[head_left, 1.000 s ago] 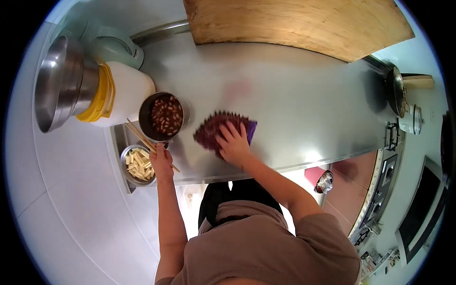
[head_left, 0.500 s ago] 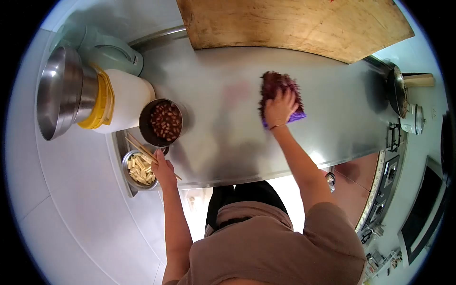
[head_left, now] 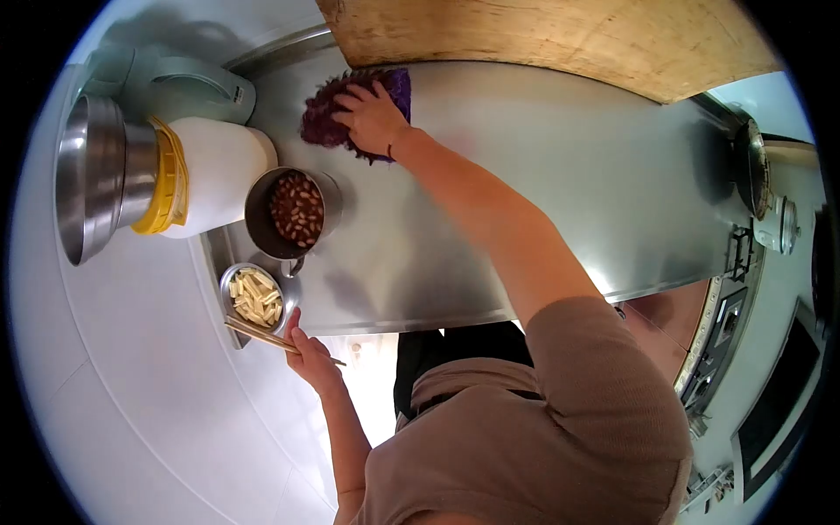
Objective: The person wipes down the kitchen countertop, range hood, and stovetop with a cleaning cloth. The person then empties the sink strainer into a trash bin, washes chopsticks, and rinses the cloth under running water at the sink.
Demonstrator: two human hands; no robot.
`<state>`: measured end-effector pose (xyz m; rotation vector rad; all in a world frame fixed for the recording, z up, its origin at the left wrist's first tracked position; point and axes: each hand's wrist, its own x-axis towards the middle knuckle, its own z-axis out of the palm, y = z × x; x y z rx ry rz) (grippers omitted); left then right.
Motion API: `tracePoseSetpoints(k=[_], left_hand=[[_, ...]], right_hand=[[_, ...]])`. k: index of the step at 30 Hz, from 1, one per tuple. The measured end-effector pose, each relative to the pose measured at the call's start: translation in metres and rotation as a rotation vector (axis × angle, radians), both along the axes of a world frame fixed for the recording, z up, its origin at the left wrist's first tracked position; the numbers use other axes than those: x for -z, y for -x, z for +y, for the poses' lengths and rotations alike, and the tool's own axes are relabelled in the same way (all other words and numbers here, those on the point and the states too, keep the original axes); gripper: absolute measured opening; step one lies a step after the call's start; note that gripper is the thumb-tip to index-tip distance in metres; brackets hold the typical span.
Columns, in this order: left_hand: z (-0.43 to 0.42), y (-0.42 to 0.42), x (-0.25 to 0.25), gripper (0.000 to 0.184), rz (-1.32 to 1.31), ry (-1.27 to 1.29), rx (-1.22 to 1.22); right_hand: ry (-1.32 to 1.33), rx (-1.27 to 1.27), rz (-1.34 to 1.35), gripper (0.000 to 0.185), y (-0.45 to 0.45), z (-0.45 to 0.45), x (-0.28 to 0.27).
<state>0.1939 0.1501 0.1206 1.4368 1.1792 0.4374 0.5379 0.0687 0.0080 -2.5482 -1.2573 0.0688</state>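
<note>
My left hand (head_left: 312, 359) is closed round a pair of wooden chopsticks (head_left: 254, 330), just off the counter's front edge. Beside it stands a metal bowl (head_left: 278, 325) of pale cut sticks (head_left: 255, 297). A metal pot (head_left: 329, 206) with reddish-brown beans or nuts (head_left: 297, 208) in liquid is on the counter (head_left: 525, 184). Near the back of the counter, my right hand (head_left: 372, 118) presses on a dark red, shaggy cloth (head_left: 325, 114) with a purple side, its fingers spread over the fabric.
Left of the pot are a white tub (head_left: 219, 171) with a yellow lid, stacked steel bowls (head_left: 92, 179) and a pale green kettle (head_left: 197, 87). A large wooden board (head_left: 560, 35) stands along the back. A pan (head_left: 751, 171) and glass jar (head_left: 777, 226) are at the right.
The cloth and my right hand went right, then back left to the rear of the counter. My left hand has drawn away from the pot's handle towards me with the chopsticks.
</note>
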Motion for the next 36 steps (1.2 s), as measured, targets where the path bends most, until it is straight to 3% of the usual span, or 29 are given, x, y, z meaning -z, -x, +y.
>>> tracePoseSetpoints(k=[9,18,28,36], left_hand=[[-0.022,0.026,-0.005,0.029,-0.010,0.049,0.124],[-0.043,0.028,0.003,0.029,-0.046,0.096,0.403],[-0.103,0.004,-0.001,0.030,0.000,0.091,0.658],[-0.222,-0.050,-0.016,0.028,-0.026,0.042,0.696]], right_hand=[[-0.022,-0.110,0.051,0.036,0.144,-0.108,-0.013],[-0.154,0.145,0.102,0.039,0.305,-0.175,-0.026],[0.003,0.708,0.011,0.043,0.322,-0.360,-0.028],[0.116,1.174,-0.013,0.044,0.291,-0.542,-0.025]])
